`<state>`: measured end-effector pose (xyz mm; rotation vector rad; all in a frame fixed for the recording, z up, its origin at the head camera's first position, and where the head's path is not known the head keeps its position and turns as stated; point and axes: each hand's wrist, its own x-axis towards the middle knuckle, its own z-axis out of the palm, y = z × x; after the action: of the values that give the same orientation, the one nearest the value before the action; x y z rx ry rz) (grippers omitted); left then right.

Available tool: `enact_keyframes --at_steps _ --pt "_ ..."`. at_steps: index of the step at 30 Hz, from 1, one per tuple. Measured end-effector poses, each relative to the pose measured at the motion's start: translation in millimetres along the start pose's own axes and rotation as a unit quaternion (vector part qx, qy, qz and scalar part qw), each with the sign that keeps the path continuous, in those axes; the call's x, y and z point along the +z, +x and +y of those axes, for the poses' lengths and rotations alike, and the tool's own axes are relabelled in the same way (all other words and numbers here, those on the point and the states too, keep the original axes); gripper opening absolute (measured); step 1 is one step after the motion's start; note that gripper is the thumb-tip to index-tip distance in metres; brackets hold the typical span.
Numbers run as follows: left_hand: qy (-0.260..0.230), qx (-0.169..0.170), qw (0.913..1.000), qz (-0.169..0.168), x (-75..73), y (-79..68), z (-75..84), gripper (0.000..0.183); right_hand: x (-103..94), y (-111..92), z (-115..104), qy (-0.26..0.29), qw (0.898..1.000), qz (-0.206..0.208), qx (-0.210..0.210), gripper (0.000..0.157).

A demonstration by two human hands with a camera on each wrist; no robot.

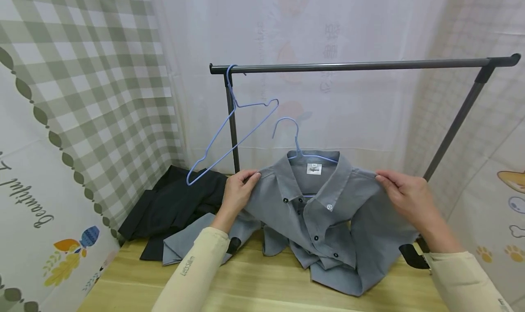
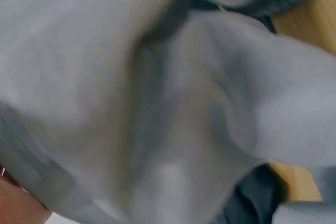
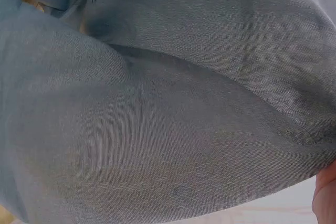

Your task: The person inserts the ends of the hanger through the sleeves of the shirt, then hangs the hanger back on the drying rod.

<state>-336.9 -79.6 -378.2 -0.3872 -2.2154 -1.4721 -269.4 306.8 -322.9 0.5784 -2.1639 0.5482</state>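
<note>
The worktop [image 1: 262, 287] lies beneath the left grip [image 1: 238, 189] and right grip [image 1: 408, 196], and the grey shirt [image 1: 334, 225] spans the space between them, a blue hanger [image 1: 297, 134] rising from its collar. Each grip is clamped, thumb and fingers together, on the nearest shoulder, with a white label [image 1: 314, 169] between them.

A small, homelike nook walled with cloth; whether it lies inside a home cannot be told. A checked cloth [image 1: 94, 57] hangs left of the left grip [image 1: 237, 191], a white curtain [image 1: 361, 20] beyond both grips, a paw-print cloth [image 1: 488, 202] right of the right grip [image 1: 410, 198]. A rack [image 1: 348, 66] stands beyond them, a wood-grain tabletop [image 1: 266, 284] below.
</note>
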Motion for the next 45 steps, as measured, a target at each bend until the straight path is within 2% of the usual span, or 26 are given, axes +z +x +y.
enact_keyframes --at_steps 5,10,16,20,23,26,29,34,41,45 --pt "0.009 -0.016 0.9998 -0.004 -8.3 -2.6 -18.1 0.019 -10.0 -4.9 6.9 0.011 1.0 0.024 0.015 0.011" --pt "0.003 -0.05 0.9987 -0.014 -13.6 -2.0 -33.8 0.021 -27.0 -12.3 15.0 0.008 0.997 0.04 0.069 0.015" --pt "0.051 -0.067 0.9962 -0.022 -17.5 -0.1 -54.0 0.023 -44.8 -22.0 18.8 -0.013 0.989 0.049 0.139 0.024" --pt "0.085 -0.081 0.9931 -0.002 -18.5 6.5 -64.4 0.026 -53.9 -27.6 20.6 -0.049 0.983 0.05 0.171 0.026" --pt "0.098 -0.091 0.9906 0.028 -17.2 16.6 -67.3 0.03 -59.6 -31.6 22.8 -0.07 0.978 0.058 0.186 0.025" --pt "0.102 -0.102 0.9888 0.037 -15.7 27.5 -66.2 0.039 -64.7 -35.1 24.1 -0.083 0.976 0.066 0.189 0.022" --pt "0.12 -0.107 0.9868 0.025 -15.3 36.3 -65.0 0.042 -69.2 -36.9 24.0 -0.098 0.974 0.059 0.193 0.022" --pt "0.149 -0.107 0.983 0.009 -17.8 44.3 -62.3 0.032 -74.8 -37.0 22.0 -0.109 0.972 0.05 0.203 0.025" --pt "0.138 -0.112 0.984 -0.004 -25.0 46.0 -64.3 0.028 -76.2 -37.2 21.3 -0.114 0.974 0.061 0.188 0.024" --pt "0.145 -0.111 0.9832 -0.006 -29.6 45.0 -64.2 0.031 -76.0 -36.9 23.0 -0.117 0.969 0.071 0.204 0.024"
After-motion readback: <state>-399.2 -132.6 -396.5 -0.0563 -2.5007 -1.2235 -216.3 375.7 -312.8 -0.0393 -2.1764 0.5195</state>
